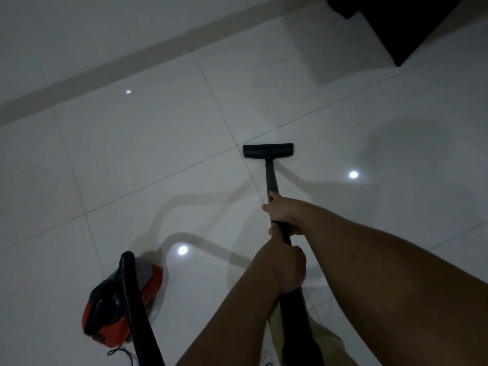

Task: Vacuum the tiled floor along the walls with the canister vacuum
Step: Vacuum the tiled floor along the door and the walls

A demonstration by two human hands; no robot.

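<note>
Dim room, glossy white tiled floor point(148, 143) with ceiling-light reflections. Both hands on the black vacuum wand point(270, 178): right hand point(286, 216) further down the tube, grip wrapped round it; left hand point(286, 268) just behind and nearer the body, grip also curled tight round the thicker black handle part. Wand runs from the hands forward to the flat black floor nozzle point(268, 150), which sits flat on the tiles right by a grout-line crossing, well apart from the wall. Beige skirting strip point(111, 72) runs diagonally across upper left, with the wall point(79, 30) above it. Red-and-black canister vacuum point(118, 302) stands on the floor at lower left, near the person; its black hose point(134, 307) arcs up over the body and down out of frame. Thin black cord point(120, 351) lies by the canister base. Dark furniture point(401, 25) at upper right corner, details too dark to tell.
</note>
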